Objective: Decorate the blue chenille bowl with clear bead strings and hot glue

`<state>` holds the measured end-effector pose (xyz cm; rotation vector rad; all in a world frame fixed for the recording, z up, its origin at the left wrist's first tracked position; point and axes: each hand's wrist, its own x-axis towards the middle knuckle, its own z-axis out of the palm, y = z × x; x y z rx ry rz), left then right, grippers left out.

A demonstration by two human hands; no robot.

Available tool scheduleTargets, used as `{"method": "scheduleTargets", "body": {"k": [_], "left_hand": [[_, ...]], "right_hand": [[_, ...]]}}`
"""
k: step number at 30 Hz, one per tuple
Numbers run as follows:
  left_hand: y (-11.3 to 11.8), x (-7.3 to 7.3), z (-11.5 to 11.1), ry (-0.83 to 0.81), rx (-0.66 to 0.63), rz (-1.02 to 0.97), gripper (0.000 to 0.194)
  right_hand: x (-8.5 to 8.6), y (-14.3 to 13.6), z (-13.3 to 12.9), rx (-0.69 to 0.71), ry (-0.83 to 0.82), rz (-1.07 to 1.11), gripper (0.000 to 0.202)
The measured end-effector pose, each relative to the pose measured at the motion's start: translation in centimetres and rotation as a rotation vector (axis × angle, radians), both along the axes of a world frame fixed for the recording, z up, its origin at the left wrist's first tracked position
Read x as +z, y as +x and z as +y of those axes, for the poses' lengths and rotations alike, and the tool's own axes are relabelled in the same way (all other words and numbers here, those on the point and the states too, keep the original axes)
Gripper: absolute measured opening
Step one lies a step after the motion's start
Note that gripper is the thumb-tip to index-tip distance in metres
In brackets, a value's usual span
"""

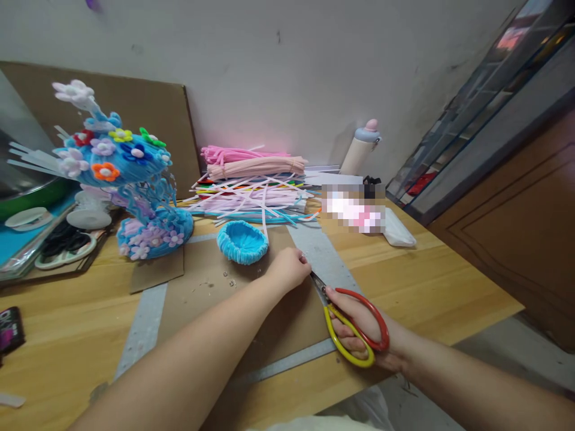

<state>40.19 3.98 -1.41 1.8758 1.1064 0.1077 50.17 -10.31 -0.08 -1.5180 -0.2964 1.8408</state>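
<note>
Right hand (362, 316) closed on the scissors (324, 293) — red and yellow handles, blades pointing far-left. Left hand (288, 269) has fingers closed right by the blade tips; can't tell what's pinched. Blue fuzzy bowl (243, 243) sits on the cardboard (206, 323), just far-left of the left hand. Fuzzy stems (256, 197) piled at the bench's (422, 281) far side — flowered blue model (128, 164) to their left.
</note>
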Motion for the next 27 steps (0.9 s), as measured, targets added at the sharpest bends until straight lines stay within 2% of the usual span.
{"method": "scheduleTargets", "body": {"k": [4, 7, 9, 11, 13, 14, 16, 20, 24, 27], "left_hand": [[-0.2, 0.9, -0.2, 0.035, 0.001, -0.019, 0.029], [-1.6, 3.5, -0.7, 0.077, 0.016, -0.079, 0.023], [-3.8, 6.2, -1.2, 0.111, 0.037, -0.137, 0.023], [-6.9, 8.8, -1.6, 0.134, 0.074, -0.176, 0.023], [-10.7, 10.5, -1.5, 0.147, 0.167, -0.194, 0.021], [-12.6, 10.9, -1.3, 0.166, 0.225, -0.194, 0.021], [-16.3, 10.5, -0.6, 0.194, 0.33, -0.158, 0.024], [-21.4, 7.2, 1.0, 0.143, 0.482, -0.049, 0.03], [-23.7, 4.0, 1.7, 0.312, 0.497, 0.125, 0.03], [-24.5, 3.1, 1.8, 0.325, 0.477, 0.163, 0.034]], "right_hand": [[-0.5, 0.1, -0.5, 0.004, 0.03, 0.001, 0.059], [-1.0, 0.6, -1.1, 0.084, 0.012, 0.021, 0.066], [-1.2, 1.0, -1.6, 0.115, 0.037, 0.041, 0.067], [-1.3, 1.1, -2.1, 0.112, 0.105, 0.043, 0.065], [-1.5, 1.0, -2.5, 0.104, 0.187, 0.008, 0.063], [-1.7, 0.9, -2.6, 0.096, 0.228, -0.017, 0.062], [-2.0, 0.5, -2.8, 0.072, 0.303, -0.064, 0.06], [-2.7, -0.2, -2.8, 0.039, 0.383, -0.082, 0.056], [-2.7, -0.3, -2.8, 0.031, 0.403, -0.076, 0.052], [-2.6, -0.4, -2.8, 0.039, 0.402, -0.095, 0.051]]}}
